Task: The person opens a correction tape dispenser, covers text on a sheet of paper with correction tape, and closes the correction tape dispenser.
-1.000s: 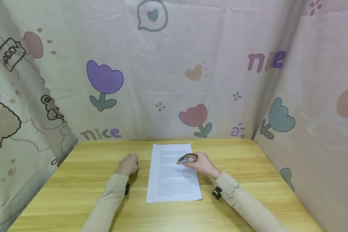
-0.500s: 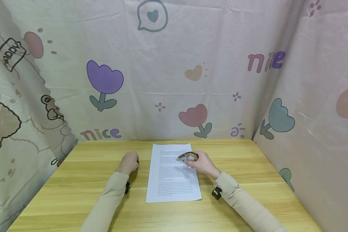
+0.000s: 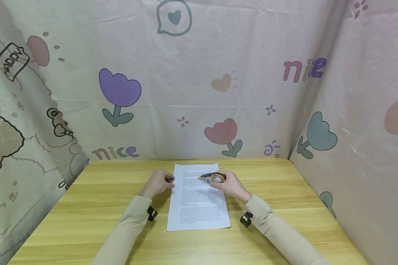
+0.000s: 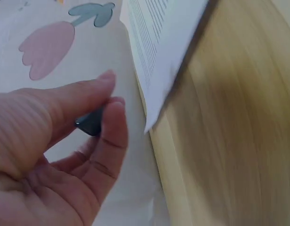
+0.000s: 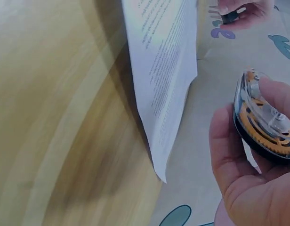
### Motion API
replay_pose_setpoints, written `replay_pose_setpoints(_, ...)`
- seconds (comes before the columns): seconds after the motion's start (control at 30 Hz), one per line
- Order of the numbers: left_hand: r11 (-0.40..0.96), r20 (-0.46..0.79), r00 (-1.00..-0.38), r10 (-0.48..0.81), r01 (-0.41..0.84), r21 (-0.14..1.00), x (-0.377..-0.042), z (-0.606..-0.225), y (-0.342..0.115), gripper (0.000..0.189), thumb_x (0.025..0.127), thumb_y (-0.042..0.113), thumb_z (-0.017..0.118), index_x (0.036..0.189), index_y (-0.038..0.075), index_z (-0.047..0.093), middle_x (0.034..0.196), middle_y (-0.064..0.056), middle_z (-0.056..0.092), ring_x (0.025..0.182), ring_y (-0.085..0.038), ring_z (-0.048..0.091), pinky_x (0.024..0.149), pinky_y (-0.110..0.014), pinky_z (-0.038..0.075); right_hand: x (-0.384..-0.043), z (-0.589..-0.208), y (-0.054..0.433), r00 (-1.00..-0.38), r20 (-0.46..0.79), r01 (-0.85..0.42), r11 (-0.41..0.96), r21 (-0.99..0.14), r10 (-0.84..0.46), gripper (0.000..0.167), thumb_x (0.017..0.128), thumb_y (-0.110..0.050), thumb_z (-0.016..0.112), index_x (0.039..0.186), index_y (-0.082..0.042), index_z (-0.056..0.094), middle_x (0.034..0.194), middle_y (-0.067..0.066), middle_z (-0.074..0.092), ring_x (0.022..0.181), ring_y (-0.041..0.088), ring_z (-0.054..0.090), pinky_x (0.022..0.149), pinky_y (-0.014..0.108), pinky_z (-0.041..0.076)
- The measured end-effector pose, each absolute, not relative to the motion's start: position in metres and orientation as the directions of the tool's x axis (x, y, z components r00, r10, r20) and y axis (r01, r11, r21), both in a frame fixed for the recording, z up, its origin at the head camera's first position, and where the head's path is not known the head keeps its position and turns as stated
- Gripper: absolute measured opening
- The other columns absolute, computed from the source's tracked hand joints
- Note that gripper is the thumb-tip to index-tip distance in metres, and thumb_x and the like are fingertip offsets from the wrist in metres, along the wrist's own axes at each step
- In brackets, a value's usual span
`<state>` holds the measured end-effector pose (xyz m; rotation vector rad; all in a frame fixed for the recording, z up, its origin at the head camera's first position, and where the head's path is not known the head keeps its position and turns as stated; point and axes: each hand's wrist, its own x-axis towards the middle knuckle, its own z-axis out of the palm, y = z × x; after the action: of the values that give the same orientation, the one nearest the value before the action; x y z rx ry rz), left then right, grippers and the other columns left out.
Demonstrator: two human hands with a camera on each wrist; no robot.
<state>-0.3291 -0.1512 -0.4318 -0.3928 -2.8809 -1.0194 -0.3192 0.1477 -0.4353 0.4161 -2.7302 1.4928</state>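
Note:
A sheet of printed paper (image 3: 199, 211) lies flat on the wooden table. My right hand (image 3: 233, 187) grips a correction tape (image 3: 212, 178) over the sheet's upper part, its tip pointing left. In the right wrist view the clear case of the correction tape (image 5: 267, 125) shows orange gears inside. At the sheet's left edge, my left hand (image 3: 158, 183) holds a small dark piece (image 4: 91, 122) like a cap, mostly hidden by the curled fingers and thumb. Its fingertips are right at the paper's edge in the head view.
The wooden table (image 3: 271, 217) ends at a patterned cloth (image 3: 182, 84) hanging behind it and along both sides. A small black camera sits on each wrist, below the beige sleeves (image 3: 126, 224).
My left hand has moved right to the paper's edge, and the dark piece shows between its fingers. My right hand has shifted slightly, with the correction tape's tip moving a little left and up.

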Motion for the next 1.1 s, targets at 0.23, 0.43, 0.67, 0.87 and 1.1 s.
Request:
replay_pose_setpoints(0.23,0.615,0.128,-0.951,0.28,0.28,0.737,-0.326,-0.429,-0.134,0.032,0.081,0.003,0.077,0.112,-0.002,0.072,0.102,-0.015,0.073,0.084,-0.016,0.066,0.068,-0.025,0.057,-0.321,-0.436,0.144,-0.962,0.113,-0.226,0.494,-0.84,-0.248,0.04,0.076,-0.018,0.082,0.113,-0.011,0.069,0.102,0.008,0.071,0.083,0.015,0.065,0.071,0.027,0.056)
replay_pose_setpoints(0.43,0.494,0.13,-0.929,0.346,0.298,0.816,-0.326,-0.432,-0.123,0.035,0.083,0.001,0.074,0.118,0.0,0.069,0.111,-0.017,0.071,0.092,-0.018,0.067,0.076,-0.027,0.059,-0.321,-0.437,0.143,-0.944,0.073,-0.22,0.45,-0.865,-0.322,0.039,0.077,-0.018,0.082,0.112,-0.01,0.068,0.105,0.009,0.068,0.086,0.016,0.064,0.073,0.027,0.056)
replay_pose_setpoints(0.67,0.493,0.175,-0.914,0.366,0.35,0.797,-0.321,-0.427,-0.111,0.033,0.083,0.003,0.075,0.116,0.005,0.071,0.107,-0.01,0.072,0.087,-0.015,0.066,0.076,-0.027,0.058,-0.318,-0.434,0.14,-0.922,0.054,-0.229,0.429,-0.874,-0.383,0.039,0.078,-0.02,0.082,0.113,-0.009,0.067,0.109,0.008,0.066,0.089,0.016,0.063,0.078,0.028,0.055)
replay_pose_setpoints(0.87,0.473,0.173,-0.904,0.392,0.359,0.805,-0.32,-0.426,-0.106,0.033,0.084,0.005,0.075,0.117,0.004,0.07,0.106,-0.008,0.071,0.085,-0.014,0.064,0.075,-0.026,0.057,-0.318,-0.434,0.139,-0.917,0.057,-0.239,0.43,-0.87,-0.394,0.039,0.079,-0.02,0.081,0.114,-0.011,0.067,0.109,0.007,0.066,0.09,0.015,0.062,0.079,0.027,0.054)
replay_pose_setpoints(1.1,0.411,0.169,-0.883,0.437,0.363,0.836,-0.321,-0.427,-0.101,0.031,0.082,0.004,0.076,0.113,0.004,0.071,0.105,-0.01,0.072,0.083,-0.012,0.066,0.072,-0.024,0.058,-0.32,-0.435,0.138,-0.9,0.084,-0.282,0.424,-0.861,-0.428,0.039,0.08,-0.019,0.081,0.114,-0.009,0.067,0.109,0.008,0.066,0.09,0.015,0.062,0.078,0.026,0.055)
